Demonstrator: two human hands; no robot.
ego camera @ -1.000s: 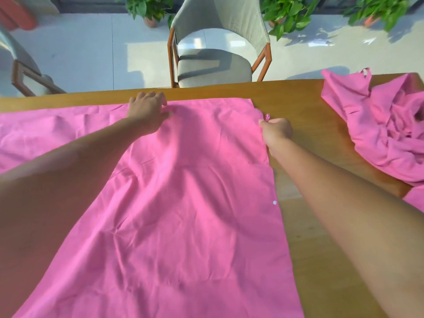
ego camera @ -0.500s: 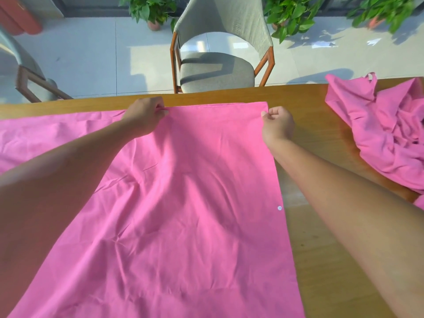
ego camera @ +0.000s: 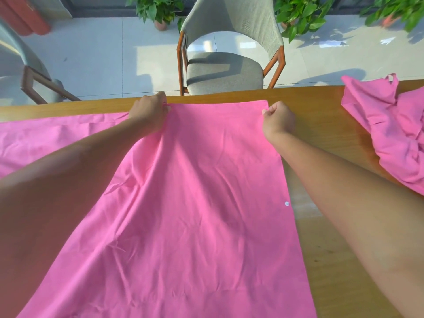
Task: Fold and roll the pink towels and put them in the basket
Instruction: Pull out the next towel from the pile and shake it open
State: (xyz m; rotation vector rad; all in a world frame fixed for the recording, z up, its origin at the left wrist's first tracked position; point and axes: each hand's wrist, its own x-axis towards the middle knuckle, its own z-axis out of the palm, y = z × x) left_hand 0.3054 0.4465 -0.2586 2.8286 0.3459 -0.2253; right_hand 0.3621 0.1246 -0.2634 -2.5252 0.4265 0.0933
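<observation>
A large pink towel [ego camera: 202, 203] lies spread over the wooden table [ego camera: 321, 125], reaching from the far edge toward me and off to the left. My left hand [ego camera: 149, 113] pinches the towel's far edge near the middle. My right hand [ego camera: 278, 121] grips the far right corner with curled fingers. A small white snap [ego camera: 286, 203] sits on the towel's right edge. A second pink towel [ego camera: 390, 134] lies crumpled at the right end of the table. No basket is in view.
A grey upholstered chair [ego camera: 229, 72] with a wooden frame stands just beyond the table's far edge. Another chair [ego camera: 29, 74] stands at the far left. Potted plants [ego camera: 158, 10] line the tiled floor behind. Bare tabletop shows between the two towels.
Both hands have moved toward the table's far edge, from resting on the towel to gripping its far edge and corner. The far edge now lies straighter and closer to the table's rim.
</observation>
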